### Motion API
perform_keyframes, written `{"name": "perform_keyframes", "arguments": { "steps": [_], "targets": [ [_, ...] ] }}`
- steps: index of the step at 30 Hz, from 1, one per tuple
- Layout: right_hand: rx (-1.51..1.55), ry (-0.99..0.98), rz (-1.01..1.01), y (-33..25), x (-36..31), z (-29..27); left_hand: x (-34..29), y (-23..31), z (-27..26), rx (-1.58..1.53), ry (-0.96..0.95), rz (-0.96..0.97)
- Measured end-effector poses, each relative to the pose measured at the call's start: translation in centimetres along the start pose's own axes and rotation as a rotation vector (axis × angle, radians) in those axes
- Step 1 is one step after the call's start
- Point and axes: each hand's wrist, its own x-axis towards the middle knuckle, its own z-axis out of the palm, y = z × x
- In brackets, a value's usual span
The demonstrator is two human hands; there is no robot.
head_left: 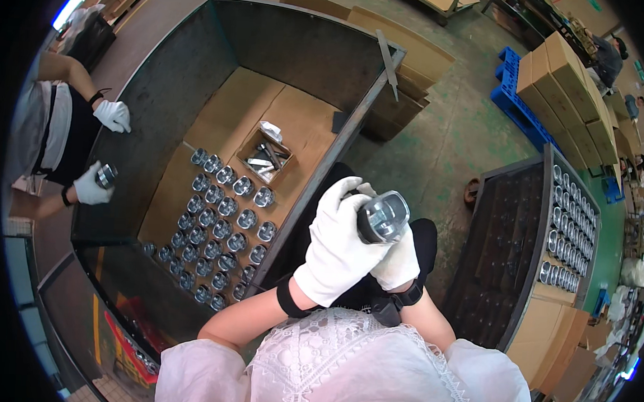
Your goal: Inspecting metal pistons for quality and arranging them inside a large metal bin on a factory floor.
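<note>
In front of my body I hold a shiny metal piston (pixel 384 218), its crown turned up and to the right. My left hand (pixel 334 248), in a white glove, is closed around the piston's left side. Pressed against its lower right is my right hand (pixel 400 262), also white-gloved; the left hand and the piston hide most of its fingers. To my left, rows of similar pistons (pixel 221 229) stand on the cardboard-lined floor of a large dark metal bin (pixel 292 52). A small carton (pixel 275 172) with metal pins or tubes sits among them.
Across the bin, a co-worker's gloved hand (pixel 93 185) holds another piston; the other hand (pixel 113 116) rests by the bin wall. A flat metal strip (pixel 387 66) lies on the bin's rim. At right, a rack (pixel 566 233) carries rows of pistons, near stacked cartons (pixel 557 89) on a blue pallet (pixel 517 102).
</note>
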Motion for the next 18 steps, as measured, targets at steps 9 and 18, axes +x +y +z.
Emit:
{"name": "perform_keyframes", "arguments": {
  "steps": [9,18],
  "targets": [
    [-0.212,0.122,-0.177,0.3,0.7,1.2,-0.6,-1.0,0.2,0.022,0.022,0.02],
    [-0.113,0.085,-0.045,1.0,0.5,-0.1,-0.2,-0.7,-1.0,-0.029,0.056,0.058]
  ]
}}
